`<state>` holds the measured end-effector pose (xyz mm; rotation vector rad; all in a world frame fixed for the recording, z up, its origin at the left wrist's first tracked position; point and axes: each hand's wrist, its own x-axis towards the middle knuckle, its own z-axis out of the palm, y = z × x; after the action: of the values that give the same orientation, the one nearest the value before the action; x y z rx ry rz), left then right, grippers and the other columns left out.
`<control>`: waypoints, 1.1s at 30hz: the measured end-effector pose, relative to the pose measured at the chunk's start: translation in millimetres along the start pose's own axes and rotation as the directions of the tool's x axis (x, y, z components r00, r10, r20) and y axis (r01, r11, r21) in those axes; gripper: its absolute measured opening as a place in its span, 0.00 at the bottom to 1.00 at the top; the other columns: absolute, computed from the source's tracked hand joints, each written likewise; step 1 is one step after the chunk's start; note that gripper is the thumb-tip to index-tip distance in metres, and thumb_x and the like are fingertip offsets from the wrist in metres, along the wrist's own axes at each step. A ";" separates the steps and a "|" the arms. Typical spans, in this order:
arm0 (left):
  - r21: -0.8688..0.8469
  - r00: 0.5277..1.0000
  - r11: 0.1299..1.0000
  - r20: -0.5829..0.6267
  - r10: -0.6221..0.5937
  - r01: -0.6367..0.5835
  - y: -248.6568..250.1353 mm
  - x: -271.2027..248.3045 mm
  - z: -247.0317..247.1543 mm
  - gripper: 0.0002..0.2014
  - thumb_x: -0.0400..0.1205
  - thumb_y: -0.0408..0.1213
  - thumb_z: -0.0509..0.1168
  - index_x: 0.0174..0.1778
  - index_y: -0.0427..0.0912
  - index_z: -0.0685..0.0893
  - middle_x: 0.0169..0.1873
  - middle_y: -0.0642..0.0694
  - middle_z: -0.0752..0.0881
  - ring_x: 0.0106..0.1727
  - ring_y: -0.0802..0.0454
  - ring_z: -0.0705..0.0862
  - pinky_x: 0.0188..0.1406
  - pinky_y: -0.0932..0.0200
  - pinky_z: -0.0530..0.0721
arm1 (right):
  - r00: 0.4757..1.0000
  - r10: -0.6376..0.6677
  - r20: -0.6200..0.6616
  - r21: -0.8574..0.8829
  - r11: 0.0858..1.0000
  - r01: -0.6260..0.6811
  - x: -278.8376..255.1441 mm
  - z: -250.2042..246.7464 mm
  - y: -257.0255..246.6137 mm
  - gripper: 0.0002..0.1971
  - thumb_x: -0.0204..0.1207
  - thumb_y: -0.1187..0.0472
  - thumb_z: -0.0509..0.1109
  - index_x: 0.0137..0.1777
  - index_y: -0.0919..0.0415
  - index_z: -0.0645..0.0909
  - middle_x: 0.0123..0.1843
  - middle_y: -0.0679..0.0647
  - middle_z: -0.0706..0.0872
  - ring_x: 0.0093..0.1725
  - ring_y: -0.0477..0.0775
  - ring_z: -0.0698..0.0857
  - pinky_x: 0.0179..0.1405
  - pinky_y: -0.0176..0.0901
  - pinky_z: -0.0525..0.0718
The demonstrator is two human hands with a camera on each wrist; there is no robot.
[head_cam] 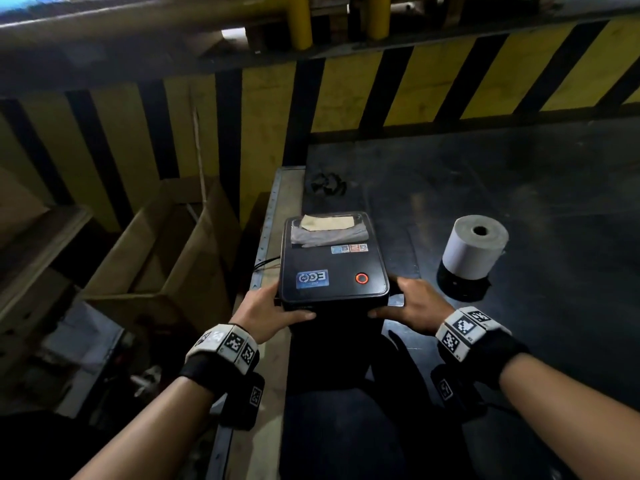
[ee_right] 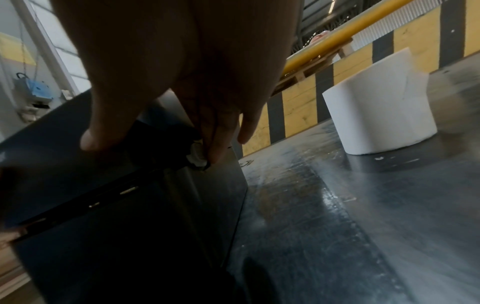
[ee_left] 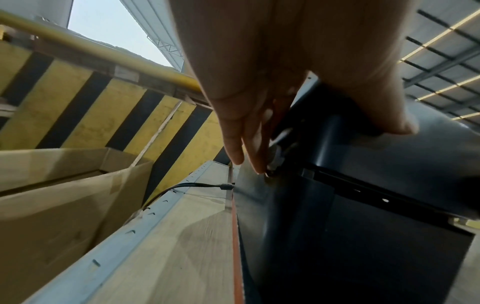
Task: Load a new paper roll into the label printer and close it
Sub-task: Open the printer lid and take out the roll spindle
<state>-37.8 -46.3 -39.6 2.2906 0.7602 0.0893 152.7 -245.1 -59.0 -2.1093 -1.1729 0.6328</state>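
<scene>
While both hands are gripping the label printer (head_cam: 334, 261) at the table's near-left edge, left hand (head_cam: 266, 315) and right hand (head_cam: 414, 308) are pinching its side latches; the light, crushable paper roll (head_cam: 474, 247) is standing far right.

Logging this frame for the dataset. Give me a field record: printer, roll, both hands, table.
printer: black label printer, red button lit, lid slightly raised, gap along seam
left hand: grips printer's left side, fingers at side latch
right hand: grips printer's right side, fingers at side latch
paper roll: white, upright, right of printer, untouched
table: dark top
</scene>
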 end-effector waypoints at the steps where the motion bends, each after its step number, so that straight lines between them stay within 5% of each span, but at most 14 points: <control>1: 0.003 1.000 1.000 0.006 0.003 -0.003 -0.9 0.0 0.4 0.33 0.67 0.50 0.77 0.68 0.49 0.77 0.49 0.57 0.83 0.49 0.61 0.81 0.40 0.82 0.73 | 1.000 -0.007 -0.004 -0.009 1.000 0.007 -0.7 1.1 1.0 0.33 0.62 0.43 0.77 0.68 0.50 0.74 0.62 0.50 0.86 0.61 0.50 0.83 0.55 0.35 0.74; 5: 0.041 0.999 0.999 0.031 0.016 -0.017 -6.3 -0.6 2.5 0.35 0.66 0.54 0.77 0.68 0.49 0.77 0.57 0.51 0.87 0.56 0.55 0.84 0.54 0.65 0.78 | 1.000 -0.019 -0.012 -0.038 0.999 0.019 -2.8 5.1 4.6 0.32 0.62 0.42 0.77 0.66 0.51 0.76 0.59 0.51 0.87 0.58 0.51 0.84 0.53 0.36 0.75; 12: 0.033 1.000 0.999 0.026 0.011 -0.012 -1.0 1.0 -7.8 0.34 0.68 0.57 0.73 0.69 0.49 0.77 0.54 0.54 0.86 0.52 0.60 0.80 0.50 0.70 0.74 | 0.999 -0.054 -0.006 -0.034 0.998 0.054 3.8 -5.3 5.2 0.30 0.61 0.39 0.75 0.62 0.51 0.78 0.55 0.50 0.89 0.54 0.49 0.85 0.57 0.43 0.82; 18: 0.010 0.996 1.000 -0.087 -0.008 0.008 16.6 10.6 -22.3 0.27 0.71 0.60 0.68 0.61 0.48 0.84 0.46 0.51 0.86 0.48 0.54 0.84 0.49 0.62 0.79 | 0.996 -0.067 -0.054 -0.041 0.997 0.065 12.5 -30.7 -13.3 0.18 0.67 0.41 0.72 0.51 0.49 0.83 0.42 0.43 0.87 0.44 0.39 0.85 0.36 0.18 0.75; 20: -0.016 0.988 0.999 -0.148 -0.051 0.049 26.3 19.3 -30.2 0.27 0.72 0.64 0.65 0.56 0.47 0.86 0.42 0.50 0.86 0.41 0.57 0.84 0.44 0.62 0.78 | 0.994 -0.062 -0.087 -0.066 0.996 0.056 22.3 -44.8 -24.4 0.17 0.69 0.39 0.69 0.50 0.49 0.84 0.39 0.42 0.86 0.41 0.36 0.82 0.37 0.22 0.74; 23: -0.020 0.975 0.995 -0.196 -0.104 0.102 38.6 33.9 -42.2 0.30 0.71 0.70 0.60 0.44 0.44 0.87 0.35 0.49 0.86 0.37 0.54 0.83 0.42 0.57 0.80 | 0.996 -0.013 -0.090 -0.111 0.994 0.003 39.8 -61.6 -36.5 0.18 0.69 0.34 0.63 0.35 0.46 0.83 0.36 0.43 0.86 0.42 0.45 0.83 0.38 0.33 0.75; 27: -0.106 0.953 0.988 -0.269 -0.139 0.114 54.5 57.6 -56.6 0.38 0.70 0.72 0.59 0.33 0.33 0.84 0.27 0.46 0.84 0.33 0.50 0.82 0.33 0.57 0.78 | 0.987 0.036 -0.155 -0.174 0.983 -0.063 65.0 -78.0 -46.8 0.39 0.61 0.21 0.51 0.33 0.58 0.85 0.33 0.55 0.88 0.37 0.54 0.85 0.40 0.48 0.82; 29: -0.188 0.942 0.975 -0.288 -0.171 0.120 60.1 68.8 -60.5 0.35 0.71 0.70 0.59 0.28 0.35 0.79 0.27 0.47 0.81 0.31 0.51 0.80 0.30 0.58 0.74 | 0.976 0.056 -0.209 -0.187 0.978 -0.096 75.9 -83.9 -51.1 0.47 0.57 0.19 0.46 0.34 0.63 0.85 0.31 0.58 0.87 0.35 0.56 0.85 0.41 0.51 0.84; 33: -0.336 0.933 0.939 -0.310 -0.181 0.071 56.1 88.9 -60.7 0.30 0.73 0.69 0.59 0.39 0.41 0.84 0.38 0.46 0.87 0.44 0.49 0.85 0.45 0.56 0.80 | 0.941 0.087 -0.326 -0.118 0.984 -0.132 101.4 -87.7 -57.9 0.40 0.66 0.24 0.50 0.30 0.66 0.77 0.32 0.60 0.84 0.38 0.62 0.83 0.41 0.51 0.80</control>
<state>47.0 7.0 29.0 1.9304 0.9887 0.5205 228.1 -159.8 32.4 -2.3008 -0.9446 0.2457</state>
